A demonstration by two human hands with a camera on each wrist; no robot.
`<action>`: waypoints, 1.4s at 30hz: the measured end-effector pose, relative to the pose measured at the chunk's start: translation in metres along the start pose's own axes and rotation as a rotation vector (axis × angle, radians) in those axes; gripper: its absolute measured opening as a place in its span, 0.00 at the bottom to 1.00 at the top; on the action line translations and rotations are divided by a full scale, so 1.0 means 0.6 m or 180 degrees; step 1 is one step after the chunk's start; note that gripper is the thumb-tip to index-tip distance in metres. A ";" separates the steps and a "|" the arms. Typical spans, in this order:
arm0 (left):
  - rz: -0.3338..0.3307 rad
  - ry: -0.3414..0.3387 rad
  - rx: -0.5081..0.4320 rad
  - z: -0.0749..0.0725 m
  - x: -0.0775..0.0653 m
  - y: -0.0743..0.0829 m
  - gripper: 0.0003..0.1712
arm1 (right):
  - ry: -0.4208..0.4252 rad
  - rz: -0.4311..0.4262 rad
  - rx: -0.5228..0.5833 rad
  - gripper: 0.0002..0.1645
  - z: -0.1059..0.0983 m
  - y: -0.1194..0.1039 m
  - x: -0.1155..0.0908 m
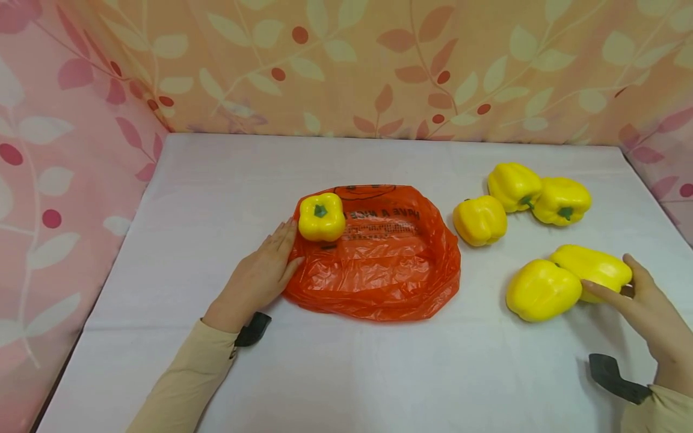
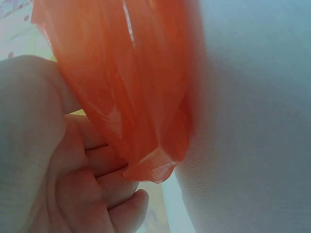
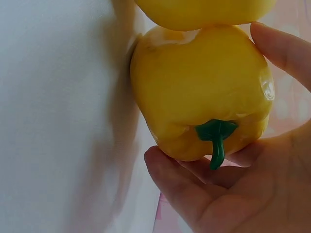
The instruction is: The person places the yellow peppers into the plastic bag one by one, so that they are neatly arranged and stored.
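A crumpled red plastic bag with printed lettering lies flat on the table. On its upper left corner stands a yellow bell pepper, its green stem up. My left hand rests along the bag's left edge, fingers extended, thumb over the red plastic. At the right, my right hand holds another yellow bell pepper, thumb on one side and fingers on the other. Its green stem points toward my palm in the right wrist view. A further bell pepper lies against the held one.
Three more yellow bell peppers sit at the back right: one close to the bag, two touching side by side. A white cloth covers the table. Leaf-patterned curtains hang along the back and sides.
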State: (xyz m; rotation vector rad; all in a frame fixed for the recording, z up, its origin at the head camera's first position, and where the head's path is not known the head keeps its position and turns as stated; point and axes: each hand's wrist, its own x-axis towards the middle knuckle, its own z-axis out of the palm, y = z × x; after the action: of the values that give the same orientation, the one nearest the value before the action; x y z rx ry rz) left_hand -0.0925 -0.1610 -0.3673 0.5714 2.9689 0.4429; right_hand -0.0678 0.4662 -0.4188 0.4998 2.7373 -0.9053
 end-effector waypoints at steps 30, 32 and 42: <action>-0.0012 0.0018 -0.0013 0.001 -0.002 0.000 0.39 | 0.1668 -0.0134 0.0812 0.42 -0.001 -0.224 -0.112; -0.0022 0.0010 -0.0012 0.000 -0.002 0.001 0.40 | 0.1759 -0.0262 0.0824 0.41 -0.004 -0.234 -0.112; -0.0006 0.0019 0.0013 -0.001 -0.001 -0.001 0.39 | 0.1652 -0.0744 0.0802 0.44 -0.002 -0.280 -0.119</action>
State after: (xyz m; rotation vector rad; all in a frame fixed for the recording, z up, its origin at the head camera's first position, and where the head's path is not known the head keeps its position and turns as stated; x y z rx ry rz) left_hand -0.0924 -0.1617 -0.3670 0.5688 2.9765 0.4392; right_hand -0.0663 0.3224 -0.3061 0.5268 3.2134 -1.3551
